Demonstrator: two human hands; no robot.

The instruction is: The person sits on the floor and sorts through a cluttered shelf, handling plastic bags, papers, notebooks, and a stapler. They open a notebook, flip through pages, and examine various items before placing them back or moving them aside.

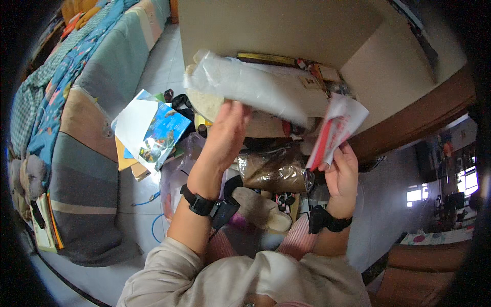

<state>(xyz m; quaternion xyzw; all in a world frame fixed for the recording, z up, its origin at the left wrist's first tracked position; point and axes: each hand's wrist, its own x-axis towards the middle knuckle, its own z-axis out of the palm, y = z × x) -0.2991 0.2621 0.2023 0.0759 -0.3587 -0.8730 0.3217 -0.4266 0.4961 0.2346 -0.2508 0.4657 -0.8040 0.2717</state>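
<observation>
My left hand [230, 134] is raised at the centre, its fingertips at the lower edge of a translucent plastic sheet or bag [249, 82], blurred by motion. Whether the fingers grip it cannot be made out. On the right, my right hand [343, 172] pinches a white and red printed plastic bag [339, 124] between thumb and fingers, its upper part standing above the hand. Below and between the hands lies a shiny brown item in clear plastic [274, 169]. Nearer to me is a grey fluffy slipper [261, 211]. A wrist strap with a small black device is on each arm.
Books and papers [153, 130] are piled at the left, beside a sofa with a patchwork cover [92, 153]. Blue cable [147, 201] lies on the tiled floor. A large tan panel [276, 27] rises behind the clutter, and a brown wooden edge [406, 115] runs along the right.
</observation>
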